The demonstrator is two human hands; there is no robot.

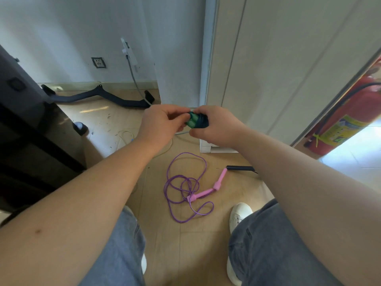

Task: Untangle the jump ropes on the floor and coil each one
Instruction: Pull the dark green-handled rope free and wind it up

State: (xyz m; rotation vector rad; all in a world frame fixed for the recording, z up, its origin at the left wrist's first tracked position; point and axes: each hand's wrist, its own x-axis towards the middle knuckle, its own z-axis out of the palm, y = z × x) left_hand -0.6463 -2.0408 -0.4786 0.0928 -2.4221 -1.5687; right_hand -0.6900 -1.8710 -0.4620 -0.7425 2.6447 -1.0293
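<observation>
Looking down past my knees, I see the tan floor [165, 244] filling most of the view. A dark machine [31, 131] is cut off by the left edge, so I cannot tell what it is. One red fire extinguisher [354, 112] leans in at the right, half hidden behind a white panel [268, 69]. One black curved bar [92, 96] lies along the foot of the wall.

Two jump ropes are plainly in view. The purple jump rope [185, 186] lies on the floor between my feet in loose, overlapping loops, and its two pink handles [201, 194] meet end to end beside the loops. The green jump rope [196, 120] is off the floor, bundled small and held up in front of me.

My left hand [162, 122] pinches the bundle's left end with curled fingers. My right hand [216, 126] wraps round its right side. I can make out two pale green handle ends and dark cord wound about them; my fingers cover the rest.

One black handle [239, 167] lies near the upper pink handle, its far end hidden behind my right forearm, so I cannot tell whether a rope is attached to it.
</observation>
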